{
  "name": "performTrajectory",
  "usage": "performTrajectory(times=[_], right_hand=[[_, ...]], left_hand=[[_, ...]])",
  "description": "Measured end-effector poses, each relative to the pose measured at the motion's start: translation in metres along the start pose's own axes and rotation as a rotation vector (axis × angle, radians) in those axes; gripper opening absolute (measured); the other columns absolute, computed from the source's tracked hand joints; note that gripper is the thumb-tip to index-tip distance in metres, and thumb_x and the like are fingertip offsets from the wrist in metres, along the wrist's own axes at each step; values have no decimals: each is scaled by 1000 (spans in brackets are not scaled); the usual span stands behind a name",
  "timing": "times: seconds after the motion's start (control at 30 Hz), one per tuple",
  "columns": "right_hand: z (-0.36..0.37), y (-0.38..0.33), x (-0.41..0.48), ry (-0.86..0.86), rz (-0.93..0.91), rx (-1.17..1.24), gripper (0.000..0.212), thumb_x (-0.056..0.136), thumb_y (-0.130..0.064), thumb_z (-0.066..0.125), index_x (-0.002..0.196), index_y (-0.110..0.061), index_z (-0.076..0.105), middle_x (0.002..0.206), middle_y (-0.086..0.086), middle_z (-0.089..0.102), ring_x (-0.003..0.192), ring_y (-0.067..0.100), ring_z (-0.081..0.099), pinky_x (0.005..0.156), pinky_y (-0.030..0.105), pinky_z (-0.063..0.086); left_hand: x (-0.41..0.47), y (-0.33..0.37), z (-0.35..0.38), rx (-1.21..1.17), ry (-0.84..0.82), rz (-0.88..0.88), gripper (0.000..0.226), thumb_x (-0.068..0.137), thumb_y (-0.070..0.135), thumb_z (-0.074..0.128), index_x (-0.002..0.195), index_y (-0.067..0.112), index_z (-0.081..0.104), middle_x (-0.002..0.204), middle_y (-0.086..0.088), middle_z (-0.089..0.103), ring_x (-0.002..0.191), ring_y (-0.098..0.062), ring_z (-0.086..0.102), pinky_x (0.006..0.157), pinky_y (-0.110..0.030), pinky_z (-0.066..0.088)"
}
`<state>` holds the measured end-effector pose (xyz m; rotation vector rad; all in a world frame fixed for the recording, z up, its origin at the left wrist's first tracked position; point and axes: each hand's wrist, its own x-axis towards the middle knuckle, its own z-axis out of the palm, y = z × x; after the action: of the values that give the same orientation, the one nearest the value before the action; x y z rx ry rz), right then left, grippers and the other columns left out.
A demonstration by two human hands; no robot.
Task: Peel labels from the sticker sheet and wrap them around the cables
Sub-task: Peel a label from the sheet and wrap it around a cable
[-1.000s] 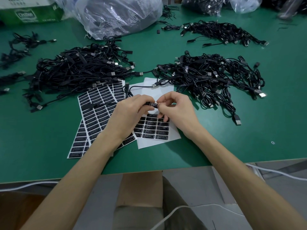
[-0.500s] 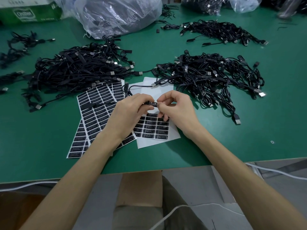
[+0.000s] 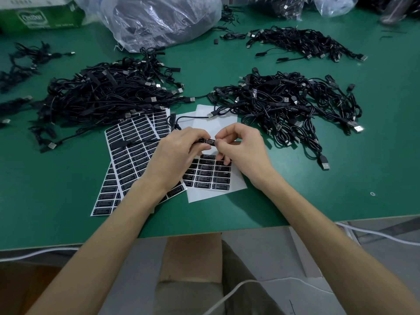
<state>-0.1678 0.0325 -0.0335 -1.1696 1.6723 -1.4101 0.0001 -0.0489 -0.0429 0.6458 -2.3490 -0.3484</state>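
My left hand (image 3: 176,155) and my right hand (image 3: 242,147) meet over the sticker sheets and both pinch one black cable (image 3: 208,141) between the fingertips. A black label with white print sits around the cable where the hands meet. The cable runs back to a USB plug (image 3: 212,114) on the white sheet. Below the hands lies a partly used sticker sheet (image 3: 209,178) with rows of black labels. Fuller sticker sheets (image 3: 129,153) lie to its left, overlapping.
Black cable piles lie on the green table: a left pile (image 3: 102,98), a right pile (image 3: 291,105), a far pile (image 3: 302,42). A clear plastic bag (image 3: 159,17) and a green box (image 3: 43,17) stand at the back. The table's front edge (image 3: 227,230) is near my arms.
The hands stay together on the cable; only the fingers shift slightly around the label. The sheets and piles have not moved.
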Motion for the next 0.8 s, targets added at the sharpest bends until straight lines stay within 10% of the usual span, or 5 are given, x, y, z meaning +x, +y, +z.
performTrajectory(times=[0.8], right_hand=[[1,5,2,-12,-19,-31,12,89,-2,69,89,-13,68,62,-6,66,54,13,69,50,21,51]], left_hand=[[0,4,-2,-5,-23,10,18,97,15,71,112,5,70,98,-6,71,81,-27,68,79,-49,57]])
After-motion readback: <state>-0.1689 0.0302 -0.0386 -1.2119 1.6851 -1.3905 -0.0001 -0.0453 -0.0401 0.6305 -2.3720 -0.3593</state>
